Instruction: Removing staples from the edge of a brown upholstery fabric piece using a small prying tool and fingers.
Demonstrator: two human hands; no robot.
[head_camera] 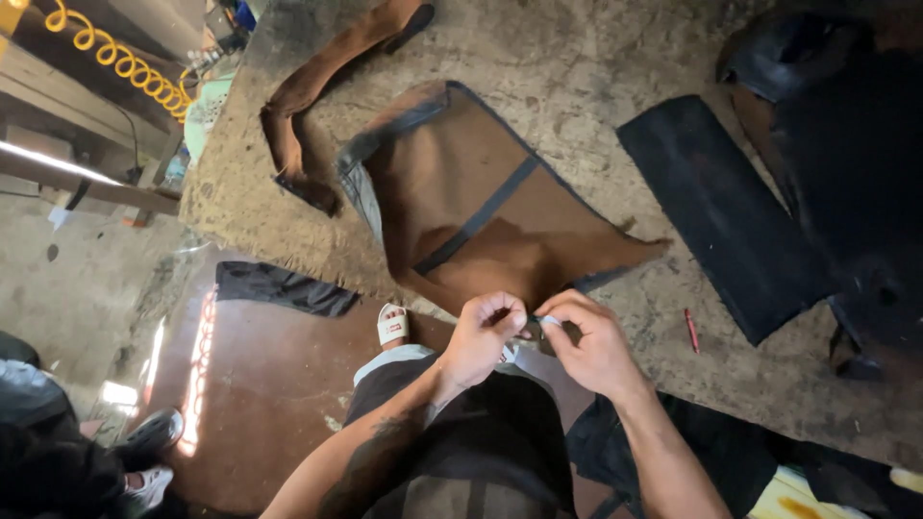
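While the rough grey bench [577,58] carried a brown leather panel [481,202] with dark strips, a black sheet [721,211] lay to its right. At the panel's near edge, the left hand [481,336] and right hand [591,341] met, fingers pinched narrow on a small pale strip [546,319]. A red pen [690,330] lay nearby.

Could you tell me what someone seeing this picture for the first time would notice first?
Most striking is the large brown leather piece crossed by a dark strap, lying flat in the middle of the rough workbench. At its near edge, the left hand and right hand meet, pinching something small and pale between the fingertips. A black rectangular panel lies to the right, and a yellow coiled hose hangs at upper left.
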